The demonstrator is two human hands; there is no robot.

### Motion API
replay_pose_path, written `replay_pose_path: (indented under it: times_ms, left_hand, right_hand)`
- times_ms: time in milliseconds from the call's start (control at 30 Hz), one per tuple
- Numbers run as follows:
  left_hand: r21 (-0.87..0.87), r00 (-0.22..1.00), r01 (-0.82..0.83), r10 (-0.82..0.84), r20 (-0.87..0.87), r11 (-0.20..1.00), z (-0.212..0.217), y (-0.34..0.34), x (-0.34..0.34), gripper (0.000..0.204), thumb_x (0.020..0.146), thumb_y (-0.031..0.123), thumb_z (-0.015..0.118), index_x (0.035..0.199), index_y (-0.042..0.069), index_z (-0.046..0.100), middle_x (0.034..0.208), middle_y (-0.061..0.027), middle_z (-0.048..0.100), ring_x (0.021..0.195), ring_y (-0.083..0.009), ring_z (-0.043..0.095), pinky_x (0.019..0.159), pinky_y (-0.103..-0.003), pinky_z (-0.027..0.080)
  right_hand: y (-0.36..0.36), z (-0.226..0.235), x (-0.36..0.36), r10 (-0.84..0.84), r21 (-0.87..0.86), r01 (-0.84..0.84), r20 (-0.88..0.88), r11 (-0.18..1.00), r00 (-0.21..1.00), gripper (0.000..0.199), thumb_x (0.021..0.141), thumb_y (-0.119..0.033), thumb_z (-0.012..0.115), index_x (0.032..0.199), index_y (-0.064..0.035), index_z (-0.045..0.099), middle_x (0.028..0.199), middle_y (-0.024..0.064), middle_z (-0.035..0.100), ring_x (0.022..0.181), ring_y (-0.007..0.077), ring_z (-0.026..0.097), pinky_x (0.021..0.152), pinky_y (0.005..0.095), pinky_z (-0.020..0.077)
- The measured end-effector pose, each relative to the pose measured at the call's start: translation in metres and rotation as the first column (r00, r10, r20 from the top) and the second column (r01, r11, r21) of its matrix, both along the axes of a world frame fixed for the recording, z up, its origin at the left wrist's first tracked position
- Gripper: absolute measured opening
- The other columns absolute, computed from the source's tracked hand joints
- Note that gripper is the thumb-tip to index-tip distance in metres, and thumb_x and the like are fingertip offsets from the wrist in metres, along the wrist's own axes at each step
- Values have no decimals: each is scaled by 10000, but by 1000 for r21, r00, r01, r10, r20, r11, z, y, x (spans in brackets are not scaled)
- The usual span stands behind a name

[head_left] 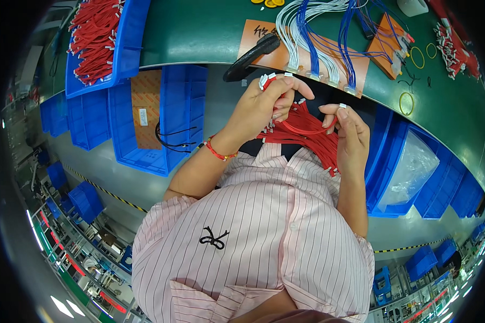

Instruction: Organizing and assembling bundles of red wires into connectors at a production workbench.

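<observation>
Under and on the green workbench (188, 37) stood several blue containers. The upper-left bin (132, 32) was heaped with red leads (95, 40) tipped in white, too many to count. Below it, a crate (186, 99) held one patterned cardboard piece (145, 89) and some black cables (172, 144); at the right, another bin (393, 145) held a clear plastic bag (415, 164).

The person's left hand (267, 99) was closed around red wire with a few white connectors (263, 82) at its fingertips, their exact number partly hidden. The right hand (354, 129) pinched one white connector (342, 106) between thumb and finger. The red lead (330, 129) in the right hand curved toward the left, above a pile of red leads (320, 144) at the person's lap.

On the bench lay two orange boards (355, 67), the larger bearing dark handwriting, and three thin yellow bands (406, 103). One white label (143, 117) on the cardboard was too small to read.
</observation>
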State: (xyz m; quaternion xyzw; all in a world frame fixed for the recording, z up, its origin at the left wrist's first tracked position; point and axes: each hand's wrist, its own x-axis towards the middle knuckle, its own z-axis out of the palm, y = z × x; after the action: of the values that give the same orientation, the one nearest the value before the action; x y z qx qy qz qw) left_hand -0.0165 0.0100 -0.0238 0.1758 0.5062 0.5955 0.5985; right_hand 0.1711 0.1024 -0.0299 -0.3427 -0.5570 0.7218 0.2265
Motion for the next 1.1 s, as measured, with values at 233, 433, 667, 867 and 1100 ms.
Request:
replay_pose_path:
  times_ms: [233, 433, 667, 867, 1100]
  left_hand:
    - [-8, 998, 22, -22, 56, 1000, 6, -4, -2, 375, 1015, 240, 422, 922, -49, 643, 570, 82, 326, 485, -18, 269, 448, -217, 199]
    - [44, 998, 59, -60, 24, 997, 7, -1, -9, 374, 1029, 221, 408, 995, -53, 661, 591, 68, 353, 505, -23, 285, 459, -214, 233]
    - [45, 998, -60, 59, 17, 997, 2, -4, -3, 343, 1028, 252, 487, 1035, -44, 660, 613, 22, 500, 498, -27, 396, 461, -193, 319]
    - [9, 998, -68, 68, 1, 998, 1, -4, -2, 309, 1016, 227, 493, 949, -28, 655, 560, 40, 425, 491, -22, 333, 451, -203, 251]
    - [31, 989, -147, 146, 22, 989, -2, -4, 4, 322, 1013, 261, 509, 924, -6, 665, 579, 46, 429, 507, -22, 329, 458, -207, 231]
  right_hand:
    - [-2, -1, 0, 79, -69, -83, -65, 994, 995, 380, 1035, -189, 425, 1009, 85, 686, 755, 76, 617, 720, 123, 543, 705, 256, 432]
    - [-2, -1, -4, 79, -3, -79, -56, 997, 995, 348, 1025, -187, 450, 987, 63, 689, 764, 62, 616, 721, 112, 534, 693, 254, 432]
    - [-3, -1, -4, 90, 29, -89, -30, 996, 995, 331, 1021, -171, 447, 997, 55, 688, 776, 56, 617, 719, 99, 521, 695, 241, 428]
    - [-4, -1, -4, 99, 25, -98, -23, 995, 995, 336, 1026, -184, 447, 1001, 48, 689, 777, 44, 615, 718, 90, 512, 699, 234, 427]
    - [-4, -2, -4, 80, 33, -80, -13, 996, 997, 335, 1029, -179, 445, 1003, 53, 686, 774, 43, 614, 714, 91, 510, 696, 233, 425]
